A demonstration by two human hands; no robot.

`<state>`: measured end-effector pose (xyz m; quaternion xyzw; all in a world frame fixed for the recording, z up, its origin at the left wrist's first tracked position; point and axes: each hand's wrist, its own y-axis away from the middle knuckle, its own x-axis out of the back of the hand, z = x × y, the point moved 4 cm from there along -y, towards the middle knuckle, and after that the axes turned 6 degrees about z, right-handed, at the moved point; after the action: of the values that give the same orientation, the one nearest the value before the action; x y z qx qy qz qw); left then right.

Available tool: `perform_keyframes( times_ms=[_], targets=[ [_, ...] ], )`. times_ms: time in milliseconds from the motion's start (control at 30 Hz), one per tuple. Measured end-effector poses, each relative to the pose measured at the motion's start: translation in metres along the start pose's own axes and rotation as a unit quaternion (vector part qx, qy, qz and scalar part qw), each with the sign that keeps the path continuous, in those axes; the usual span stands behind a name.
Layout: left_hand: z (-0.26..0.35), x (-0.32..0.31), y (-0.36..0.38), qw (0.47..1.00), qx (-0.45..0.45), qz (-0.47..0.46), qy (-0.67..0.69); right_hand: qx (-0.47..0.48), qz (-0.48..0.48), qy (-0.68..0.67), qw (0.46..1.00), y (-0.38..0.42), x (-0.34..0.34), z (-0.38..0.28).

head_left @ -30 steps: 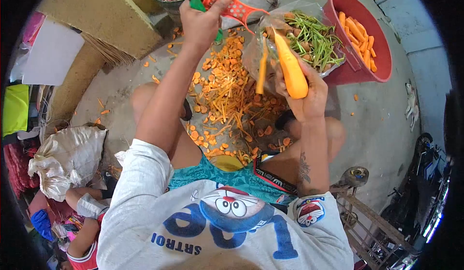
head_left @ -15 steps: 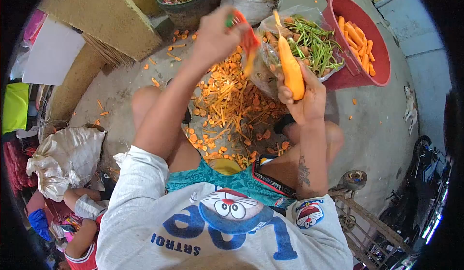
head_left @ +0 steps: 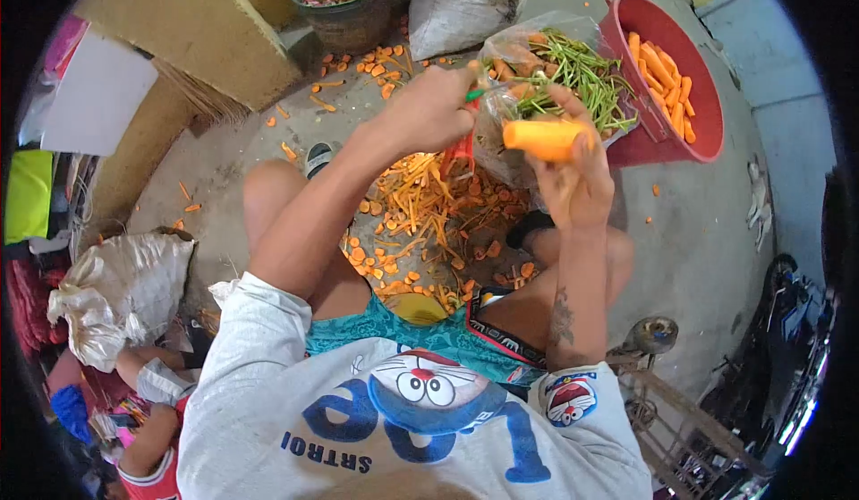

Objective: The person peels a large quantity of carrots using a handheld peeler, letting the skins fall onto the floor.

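My left hand [head_left: 434,111] is closed around a small knife with a green handle [head_left: 474,95], its thin blade pointing right towards the carrot. A red peeler [head_left: 460,156] hangs below the same hand, partly hidden by it. My right hand [head_left: 573,173] grips a peeled carrot [head_left: 541,139] held roughly level, its blunt end facing left and the other end covered by my fingers. Beneath my hands, orange peelings and cut carrot ends [head_left: 420,196] lie heaped on the floor. A clear plastic bag [head_left: 501,133] with carrots and green stalks [head_left: 582,80] stands just beyond.
A red bucket [head_left: 617,147] holding peeled carrots [head_left: 660,75] leans at the upper right. At the back are a dark waste bin [head_left: 344,26] and a white sack [head_left: 465,8]. Another person [head_left: 152,446] is at lower left, near a pale sack [head_left: 121,294].
The carrot has turned from upright to level, and its long thin tip no longer shows. My left hand has moved right and down, closer to the carrot, with the knife blade now visible.
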<state>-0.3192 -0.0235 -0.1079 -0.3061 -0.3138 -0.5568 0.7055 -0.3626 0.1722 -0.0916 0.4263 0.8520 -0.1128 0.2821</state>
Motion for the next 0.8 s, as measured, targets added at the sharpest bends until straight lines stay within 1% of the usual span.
perform_keyframes(
  times_ms=[33, 67, 133, 167, 200, 233, 267, 300, 333, 367, 433, 467, 533, 567, 633, 667, 700, 733, 767, 800],
  targets=[
    [0.005, 0.005, 0.0, 0.998, -0.023, 0.048, 0.033, 0.021, 0.074, -0.046, 0.996, -0.008, 0.008, 0.004],
    [0.005, 0.002, 0.001, 0.998, -0.027, 0.044, 0.035, 0.04, 0.146, -0.09, 0.984, -0.014, 0.017, 0.006],
    [0.007, 0.005, 0.003, 0.995, -0.019, 0.079, -0.057, 0.038, 0.149, -0.094, 0.984, -0.018, 0.026, 0.008],
    [0.01, 0.006, 0.005, 0.995, -0.02, 0.081, -0.057, 0.047, 0.15, -0.024, 0.987, -0.019, 0.034, 0.01],
    [0.023, 0.012, 0.011, 0.995, -0.039, 0.09, -0.013, 0.056, 0.152, 0.046, 0.986, -0.02, 0.037, 0.012],
    [0.033, 0.016, 0.014, 0.993, -0.057, 0.099, 0.032, 0.093, 0.181, 0.122, 0.971, -0.015, 0.031, 0.01],
    [0.037, 0.017, 0.014, 0.993, -0.056, 0.098, 0.034, 0.091, 0.182, 0.123, 0.971, -0.012, 0.03, 0.01],
    [0.04, 0.016, 0.014, 0.994, -0.053, 0.085, 0.035, 0.157, 0.167, 0.233, 0.945, -0.01, 0.026, 0.005],
    [0.041, 0.014, 0.015, 0.995, -0.048, 0.074, 0.036, 0.219, 0.147, 0.338, 0.903, -0.007, 0.021, 0.002],
    [0.04, 0.012, 0.017, 0.995, -0.045, 0.076, 0.038, 0.217, 0.144, 0.34, 0.904, -0.007, 0.019, 0.003],
    [0.044, 0.008, 0.021, 0.99, -0.105, 0.082, 0.041, 0.28, 0.128, 0.365, 0.879, -0.004, 0.011, 0.002],
    [0.044, 0.008, 0.021, 0.99, -0.102, 0.084, 0.042, 0.279, 0.125, 0.367, 0.879, -0.005, 0.009, 0.003],
    [0.047, 0.009, 0.022, 0.991, -0.104, 0.069, 0.044, 0.341, 0.116, 0.397, 0.845, -0.003, 0.004, 0.0],
    [0.047, 0.008, 0.022, 0.991, -0.102, 0.071, 0.045, 0.34, 0.112, 0.398, 0.845, -0.004, 0.004, 0.001],
    [0.042, 0.004, 0.019, 0.994, -0.08, 0.069, 0.013, 0.322, 0.095, 0.371, 0.866, -0.004, 0.008, 0.002],
    [0.03, -0.002, 0.014, 0.994, -0.079, 0.067, 0.014, 0.321, 0.096, 0.372, 0.866, -0.003, 0.014, 0.002],
    [0.008, -0.015, 0.003, 0.999, -0.033, 0.014, -0.025, 0.378, 0.064, 0.392, 0.836, 0.0, 0.017, -0.001],
    [-0.002, -0.016, -0.003, 0.997, 0.012, -0.033, -0.064, 0.411, 0.053, 0.378, 0.828, 0.002, 0.009, -0.005],
    [-0.007, -0.015, -0.006, 0.998, 0.011, -0.024, -0.061, 0.444, 0.041, 0.365, 0.817, 0.005, 0.001, -0.009],
    [-0.008, -0.01, -0.007, 0.998, 0.014, -0.003, -0.055, 0.39, 0.059, 0.343, 0.852, 0.004, 0.012, -0.007]
  ],
)
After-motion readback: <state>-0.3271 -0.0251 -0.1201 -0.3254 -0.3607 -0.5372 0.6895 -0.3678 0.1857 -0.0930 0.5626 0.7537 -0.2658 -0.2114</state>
